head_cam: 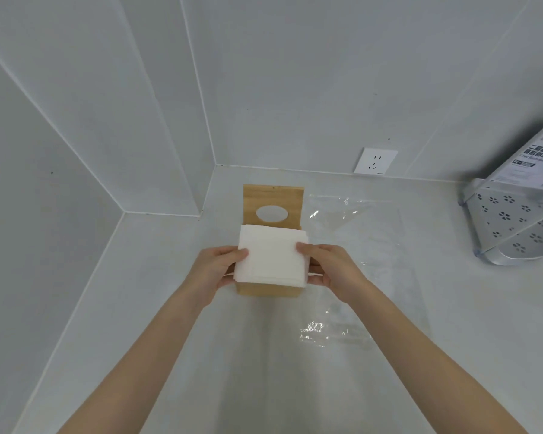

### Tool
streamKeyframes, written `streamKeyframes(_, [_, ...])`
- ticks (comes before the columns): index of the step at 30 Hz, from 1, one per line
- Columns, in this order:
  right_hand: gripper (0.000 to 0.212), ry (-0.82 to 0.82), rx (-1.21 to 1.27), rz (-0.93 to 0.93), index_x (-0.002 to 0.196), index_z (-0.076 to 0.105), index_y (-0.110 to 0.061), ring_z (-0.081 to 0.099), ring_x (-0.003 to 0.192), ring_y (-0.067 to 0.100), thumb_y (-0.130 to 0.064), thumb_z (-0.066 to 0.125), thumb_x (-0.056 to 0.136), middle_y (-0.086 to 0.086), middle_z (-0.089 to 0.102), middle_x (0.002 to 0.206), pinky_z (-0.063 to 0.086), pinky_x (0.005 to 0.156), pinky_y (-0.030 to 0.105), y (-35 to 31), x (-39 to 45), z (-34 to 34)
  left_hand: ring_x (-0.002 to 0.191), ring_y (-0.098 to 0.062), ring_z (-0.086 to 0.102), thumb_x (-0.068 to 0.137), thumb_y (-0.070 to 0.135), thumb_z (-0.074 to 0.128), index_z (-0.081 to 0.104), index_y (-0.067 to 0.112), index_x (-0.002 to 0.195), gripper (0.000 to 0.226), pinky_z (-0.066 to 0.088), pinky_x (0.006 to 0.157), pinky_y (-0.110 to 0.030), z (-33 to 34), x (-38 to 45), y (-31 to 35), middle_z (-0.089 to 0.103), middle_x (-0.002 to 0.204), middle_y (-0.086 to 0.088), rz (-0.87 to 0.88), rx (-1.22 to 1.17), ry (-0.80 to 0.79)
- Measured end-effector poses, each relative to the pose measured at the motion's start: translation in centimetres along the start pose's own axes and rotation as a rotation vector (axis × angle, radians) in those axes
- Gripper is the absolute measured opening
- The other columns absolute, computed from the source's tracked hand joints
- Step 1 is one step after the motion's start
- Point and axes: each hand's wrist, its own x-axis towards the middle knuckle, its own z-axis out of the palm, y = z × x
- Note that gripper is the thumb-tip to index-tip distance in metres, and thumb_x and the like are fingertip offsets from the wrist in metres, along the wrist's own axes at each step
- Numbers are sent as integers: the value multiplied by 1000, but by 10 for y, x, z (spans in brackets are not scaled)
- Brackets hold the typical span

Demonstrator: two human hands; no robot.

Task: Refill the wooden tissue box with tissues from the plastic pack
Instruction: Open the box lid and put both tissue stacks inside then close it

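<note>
Now both hands, left (pixel 220 270) and right (pixel 329 270), are gripping the tissues (pixel 271 256) by the sides, fingers clamped on the stack just over the open box (pixel 268 289) on the tabletop (pixel 170 308); next, likely, squaring and pressing it inside.

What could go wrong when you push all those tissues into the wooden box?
The tissue stack looks a bit wider than the wooden tissue box, so its edges might catch and crumple. The left hand and right hand grip only its sides, so the sheets might fan apart. The lid stands raised behind and might drop. The empty plastic pack could slide if bumped.
</note>
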Motion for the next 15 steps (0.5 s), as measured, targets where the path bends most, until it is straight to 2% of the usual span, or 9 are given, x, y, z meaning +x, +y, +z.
streamKeyframes(4, [8, 88, -88, -41, 83, 64, -4, 66, 68, 19, -11, 67, 81, 11, 68, 83, 58, 56, 26, -5, 13, 7, 76, -17, 65, 84, 9, 62, 65, -1, 103, 22, 57, 56, -18, -8, 17, 11, 68, 96, -13, -16, 123, 41])
streamKeyframes(7, [14, 195, -199, -89, 86, 67, 1, 65, 71, 23, -10, 69, 79, 14, 67, 85, 59, 58, 28, -6, 21, 11, 75, -16, 65, 82, 6, 64, 65, -5, 102, 23, 56, 52, -17, -9, 26, 15, 67, 95, -14, 4, 204, 70])
streamKeyframes(11, [13, 308, -466, -166, 76, 73, -5, 55, 66, 21, -17, 71, 74, 3, 61, 62, 51, 66, 35, -6, 28, 11, 73, -16, 66, 79, 4, 67, 66, -5, 99, 23, 58, 56, -19, -9, 30, 17, 69, 92, -14, 31, 300, 77])
streamKeyframes(13, [15, 339, -512, -172, 75, 74, -4, 57, 69, 29, -19, 72, 72, 10, 66, 68, 50, 69, 38, -7, 31, 11, 75, -20, 67, 77, 4, 69, 68, -2, 94, 18, 59, 62, -25, -8, 31, 17, 70, 93, -16, 58, 354, 97])
streamKeyframes(15, [18, 374, -576, -170, 75, 74, -4, 64, 83, 32, -21, 72, 70, 16, 73, 86, 52, 76, 39, -7, 32, 11, 72, -20, 65, 74, 6, 71, 69, 2, 88, 14, 57, 60, -21, -7, 32, 18, 69, 86, -14, 96, 448, 138])
